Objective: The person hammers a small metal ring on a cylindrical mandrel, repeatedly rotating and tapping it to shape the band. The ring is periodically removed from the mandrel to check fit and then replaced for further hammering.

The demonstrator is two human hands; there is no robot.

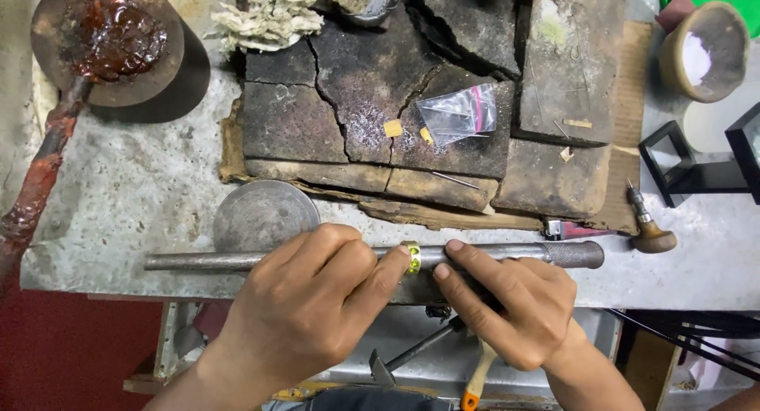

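Pressing from both sides looks like the way to do this well: the yellow ring (410, 256) sits on a tapered steel mandrel (507, 254) lying across the counter (142, 189) edge, and even thumb pressure should keep it square. Left hand (317, 308) wraps the rod, its grip closed around the steel, fingertips touching the ring's left face. Right hand (514, 300) lies over the rod just right of the ring, fingers curled down, index tip near the ring (touching it or not, I cannot tell). So the ring lies between the two grips, not inside either. A cracked charcoal block (372, 118) lies behind.
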